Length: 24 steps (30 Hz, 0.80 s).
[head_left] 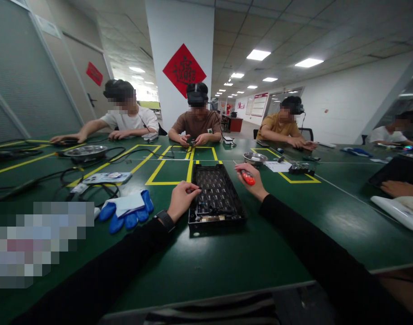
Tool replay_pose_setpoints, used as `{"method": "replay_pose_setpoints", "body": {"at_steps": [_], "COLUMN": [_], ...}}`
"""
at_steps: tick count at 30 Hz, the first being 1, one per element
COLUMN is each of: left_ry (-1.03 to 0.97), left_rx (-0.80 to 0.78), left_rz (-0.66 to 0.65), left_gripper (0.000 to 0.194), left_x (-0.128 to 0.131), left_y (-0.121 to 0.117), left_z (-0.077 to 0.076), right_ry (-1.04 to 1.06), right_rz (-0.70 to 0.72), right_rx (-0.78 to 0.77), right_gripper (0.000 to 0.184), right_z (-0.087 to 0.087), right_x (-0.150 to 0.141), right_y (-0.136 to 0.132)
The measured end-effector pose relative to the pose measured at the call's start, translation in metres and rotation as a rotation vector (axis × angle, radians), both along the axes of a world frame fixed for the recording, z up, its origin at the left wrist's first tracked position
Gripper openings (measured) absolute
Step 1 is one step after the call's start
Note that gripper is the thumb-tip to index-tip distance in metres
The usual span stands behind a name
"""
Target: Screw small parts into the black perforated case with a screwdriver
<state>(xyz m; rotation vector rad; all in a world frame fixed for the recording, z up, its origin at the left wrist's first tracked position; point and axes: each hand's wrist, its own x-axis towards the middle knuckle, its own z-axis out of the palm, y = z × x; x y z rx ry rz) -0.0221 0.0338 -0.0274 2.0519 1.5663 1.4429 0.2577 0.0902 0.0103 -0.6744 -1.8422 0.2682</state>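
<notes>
A black rectangular casing [211, 192] lies in front of me on the green table, its open side up, showing rows of small metallic pieces, dark wiring and a tan part at the near end. My left hand [182, 199], with a dark watch on its wrist, is at the casing's left rim. Its thumb and fingers are pinched together, and whatever lies between them is too small to make out. To the right of the casing, my right hand [255, 184] is raised and closed round a screwdriver [248, 177] with a red-orange handle. The screwdriver's thin shaft points up and left, apart from the casing.
Blue-and-white gloves [128, 210] and a light blue box [108, 177] lie left, among black cables [69, 174]. Metal bowls [255, 158] stand farther back. White paper [277, 166] and small black parts [301, 168] lie right. Several co-workers [197, 122] sit around the table.
</notes>
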Motion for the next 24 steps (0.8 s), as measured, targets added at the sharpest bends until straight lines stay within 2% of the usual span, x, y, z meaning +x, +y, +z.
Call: {"method": "replay_pose_setpoints", "body": {"at_steps": [2, 4, 8, 18, 21, 24], "left_ry": [0.008, 0.01, -0.003, -0.044, -0.038, -0.025], "left_rx": [0.027, 0.047, 0.072, 0.095, 0.111, 0.123], "left_rz": [-0.008, -0.01, -0.02, -0.061, -0.077, -0.096], "left_gripper": [0.015, 0.014, 0.013, 0.013, 0.014, 0.015], "left_x": [0.0, 0.001, 0.003, 0.007, 0.008, 0.008], "left_y": [-0.002, -0.004, -0.008, -0.016, -0.017, -0.017], "left_z": [0.001, 0.002, 0.005, 0.012, 0.013, 0.013], "right_ry": [-0.241, -0.431, -0.578, -0.565, -0.462, -0.263], "right_rz": [-0.054, -0.069, -0.044, -0.038, -0.06, -0.067], "right_rx": [0.061, 0.059, 0.038, -0.041, -0.01, 0.057], "right_gripper": [0.024, 0.028, 0.028, 0.031, 0.031, 0.022], "right_z": [-0.01, -0.019, -0.026, -0.025, -0.013, 0.005], "right_x": [0.016, 0.025, 0.023, 0.02, 0.013, -0.009], "right_y": [0.004, 0.007, 0.011, 0.012, 0.005, -0.011]}}
